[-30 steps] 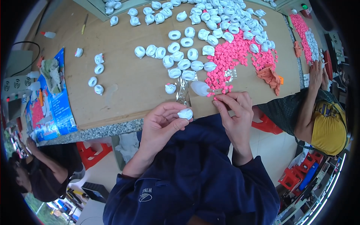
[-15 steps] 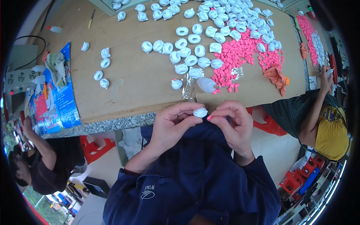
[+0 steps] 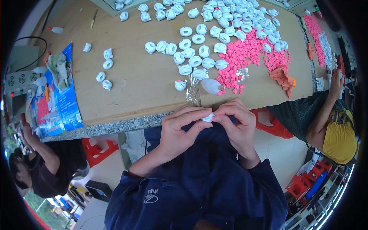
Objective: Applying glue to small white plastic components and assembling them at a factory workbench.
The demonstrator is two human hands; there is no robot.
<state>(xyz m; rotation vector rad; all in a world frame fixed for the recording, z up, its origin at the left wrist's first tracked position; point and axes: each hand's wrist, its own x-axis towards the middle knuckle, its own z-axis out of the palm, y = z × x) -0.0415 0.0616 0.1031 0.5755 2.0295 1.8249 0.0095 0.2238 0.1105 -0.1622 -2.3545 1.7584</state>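
Observation:
Close to the front edge of the table, my left hand pinches a small white rounded plastic piece between thumb and fingers. My right hand is closed, its thumb and forefinger pressed against that piece's right side. A sliver of a small pink piece shows at those fingertips; the rest is hidden. Just beyond my hands lie a white squeeze bottle on its side and a clear plastic bag. One white piece with a pink bit rests left of the bag.
A heap of pink pieces and many white pieces cover the table's far right. An orange cloth lies to the right. Blue printed sheet sits at left. Co-workers sit at left and right.
My right hand has moved left and brought the pink piece against the white piece. The gap between my two hands' fingertips has closed.

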